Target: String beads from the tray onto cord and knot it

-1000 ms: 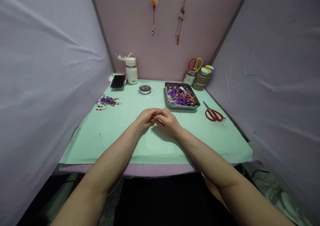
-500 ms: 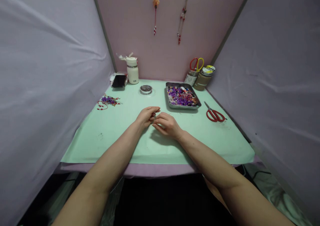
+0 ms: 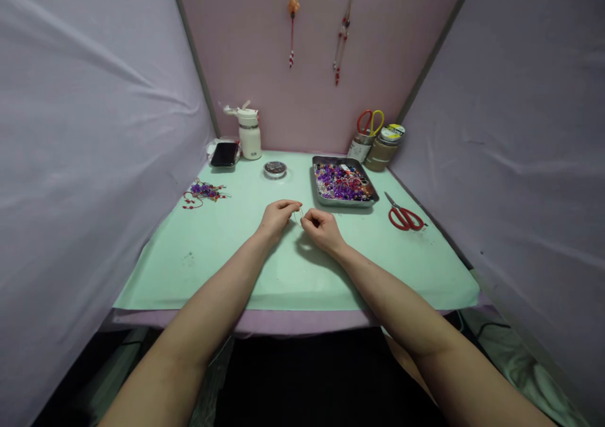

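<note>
Between my hands, over the middle of the green-covered table [image 3: 227, 269], runs a thin pale cord [image 3: 297, 220] bent into a loop. My left hand [image 3: 278, 217] pinches it between thumb and forefinger at the top. To its right, my right hand [image 3: 323, 228] is closed, fingertips pressed on the cord's other side. The two hands are close but apart. Whether a bead or knot sits in the left fingertips is too small to tell. Beyond my right hand stands a metal tray [image 3: 347, 204] of purple, red and clear beads [image 3: 338, 181].
Red-handled scissors [image 3: 405, 217] lie at the right. Beaded strings [image 3: 204, 192] lie at the left, near a phone [image 3: 225, 154] and a white bottle [image 3: 250, 140]. A spool [image 3: 275, 169] sits behind my hands. Two jars [image 3: 361, 146] stand at the back right. Fabric walls enclose both sides.
My right hand has drawn slightly right, away from the left, and its fingers have closed into a pinch. The cord loop now shows between the hands. My left hand stays nearly in place.
</note>
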Action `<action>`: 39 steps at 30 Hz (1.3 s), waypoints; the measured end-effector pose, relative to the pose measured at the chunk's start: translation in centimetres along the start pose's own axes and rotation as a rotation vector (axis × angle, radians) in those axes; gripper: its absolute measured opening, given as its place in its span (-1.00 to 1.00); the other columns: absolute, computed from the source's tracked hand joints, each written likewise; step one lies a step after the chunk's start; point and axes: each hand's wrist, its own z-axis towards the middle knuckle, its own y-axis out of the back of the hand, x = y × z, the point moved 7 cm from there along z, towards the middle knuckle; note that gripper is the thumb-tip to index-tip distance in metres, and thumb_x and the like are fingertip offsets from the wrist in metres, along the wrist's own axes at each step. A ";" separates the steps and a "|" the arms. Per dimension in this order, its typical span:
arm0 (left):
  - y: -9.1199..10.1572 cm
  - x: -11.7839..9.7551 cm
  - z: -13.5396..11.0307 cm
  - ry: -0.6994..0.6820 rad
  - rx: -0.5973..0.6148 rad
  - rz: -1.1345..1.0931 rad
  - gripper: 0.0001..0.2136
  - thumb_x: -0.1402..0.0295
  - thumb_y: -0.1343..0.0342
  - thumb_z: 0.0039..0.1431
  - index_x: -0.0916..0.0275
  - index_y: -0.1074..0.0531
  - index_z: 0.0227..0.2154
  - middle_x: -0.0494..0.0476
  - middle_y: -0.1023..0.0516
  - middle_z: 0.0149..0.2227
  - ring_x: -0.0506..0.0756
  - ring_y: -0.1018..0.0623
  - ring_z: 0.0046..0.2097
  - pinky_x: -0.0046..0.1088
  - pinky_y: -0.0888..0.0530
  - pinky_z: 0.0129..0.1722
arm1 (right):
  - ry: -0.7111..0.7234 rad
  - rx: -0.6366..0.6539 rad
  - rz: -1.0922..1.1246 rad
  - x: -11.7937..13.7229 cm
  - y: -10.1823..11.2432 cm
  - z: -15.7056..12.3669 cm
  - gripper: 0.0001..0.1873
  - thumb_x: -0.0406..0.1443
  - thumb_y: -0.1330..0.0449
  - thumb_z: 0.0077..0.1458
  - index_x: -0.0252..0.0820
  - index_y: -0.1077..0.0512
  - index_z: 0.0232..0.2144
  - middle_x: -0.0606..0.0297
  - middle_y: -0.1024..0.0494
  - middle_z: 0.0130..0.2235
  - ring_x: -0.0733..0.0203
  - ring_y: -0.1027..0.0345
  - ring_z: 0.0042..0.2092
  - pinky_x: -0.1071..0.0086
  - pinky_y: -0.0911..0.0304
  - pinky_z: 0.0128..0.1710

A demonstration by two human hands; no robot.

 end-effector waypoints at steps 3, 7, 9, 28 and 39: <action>0.2 0.0 0.1 -0.005 -0.010 0.013 -0.74 0.24 -0.25 -0.21 0.25 -0.58 -0.40 0.09 -0.53 -0.39 -0.05 -0.28 -0.45 -0.53 -0.12 -0.53 | -0.029 0.000 0.005 -0.1 0.0 0.0 -0.74 -0.27 -0.09 -0.01 -0.16 -0.19 -0.67 0.43 -0.19 -0.62 0.35 -0.04 -0.53 0.42 -0.01 -0.50; 0.2 -0.1 0.1 -0.018 -0.011 0.032 -0.73 0.23 -0.25 -0.19 0.25 -0.58 -0.40 0.10 -0.54 -0.36 -0.04 -0.29 -0.43 -0.53 -0.14 -0.52 | -0.059 -0.017 0.015 -0.3 0.2 0.1 -0.73 -0.26 -0.10 -0.01 -0.18 -0.19 -0.67 0.44 -0.17 -0.62 0.37 -0.02 -0.52 0.43 0.00 -0.48; 0.2 -0.1 0.1 -0.014 -0.009 0.042 -0.73 0.22 -0.25 -0.19 0.25 -0.58 -0.40 0.11 -0.55 -0.36 -0.04 -0.30 -0.43 -0.53 -0.15 -0.51 | -0.068 -0.023 0.021 -0.5 0.3 0.1 -0.73 -0.25 -0.10 -0.01 -0.18 -0.19 -0.67 0.44 -0.17 -0.62 0.37 -0.01 -0.52 0.44 0.00 -0.48; -0.6 -0.8 -0.3 -0.098 0.044 0.133 -0.78 0.25 -0.22 -0.13 0.28 -0.57 -0.43 0.13 -0.58 -0.36 0.01 -0.40 -0.40 -0.48 -0.25 -0.43 | -0.210 -0.052 0.113 -2.3 0.8 0.7 -0.66 -0.07 -0.16 0.03 -0.19 -0.32 -0.59 0.40 -0.29 -0.57 0.33 -0.11 -0.48 0.43 -0.06 -0.45; -1.5 -1.2 -0.8 -0.175 0.144 0.222 -0.79 0.26 -0.18 -0.08 0.28 -0.57 -0.43 0.14 -0.59 -0.35 0.03 -0.44 -0.36 -0.46 -0.32 -0.36 | -0.428 -0.008 0.201 -3.8 1.4 0.7 -0.72 -0.09 -0.23 -0.07 -0.19 -0.43 -0.45 0.40 -0.38 -0.55 0.35 -0.19 -0.53 0.46 -0.06 -0.55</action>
